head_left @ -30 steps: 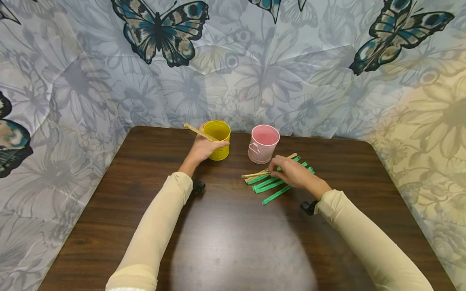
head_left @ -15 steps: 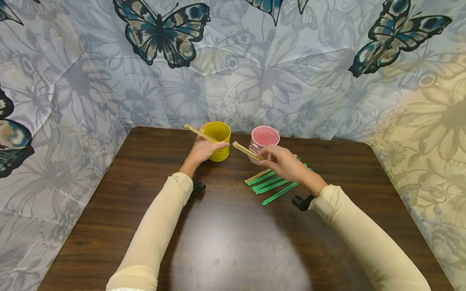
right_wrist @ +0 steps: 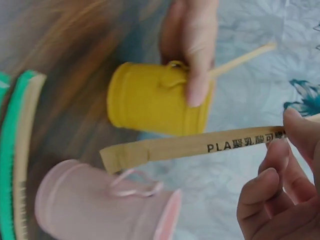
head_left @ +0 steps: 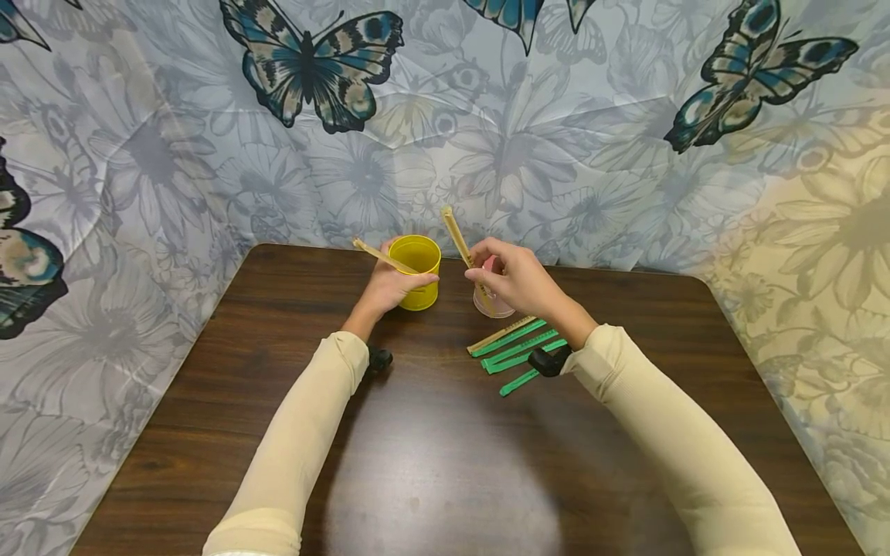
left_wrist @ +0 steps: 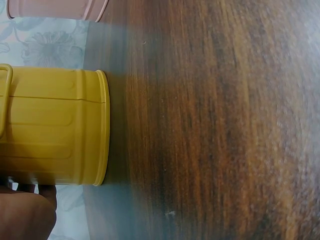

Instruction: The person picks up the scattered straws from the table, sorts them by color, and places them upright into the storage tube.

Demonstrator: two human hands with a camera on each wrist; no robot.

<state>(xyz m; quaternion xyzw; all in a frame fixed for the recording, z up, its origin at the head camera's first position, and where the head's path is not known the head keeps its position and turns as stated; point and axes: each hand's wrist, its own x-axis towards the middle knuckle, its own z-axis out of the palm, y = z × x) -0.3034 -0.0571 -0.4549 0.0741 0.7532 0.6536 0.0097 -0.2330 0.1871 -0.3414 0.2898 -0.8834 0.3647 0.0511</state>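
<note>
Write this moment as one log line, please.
left grip: holds yellow bucket | right grip: pinches raised tan straw | pink bucket: upright on table | green straws: on table

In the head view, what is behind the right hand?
Behind the right hand is the pink bucket. Its lower part and a pink patch higher up show. The hand covers most of its mouth, so any contents cannot be seen.

Glossy wooden table point(head_left: 445, 463), smooth metal yellow bucket point(right_wrist: 142, 97) and pink bucket point(right_wrist: 95, 200), matt paper wrapper point(right_wrist: 185, 147), creased cloth backdrop point(head_left: 591, 170)
</note>
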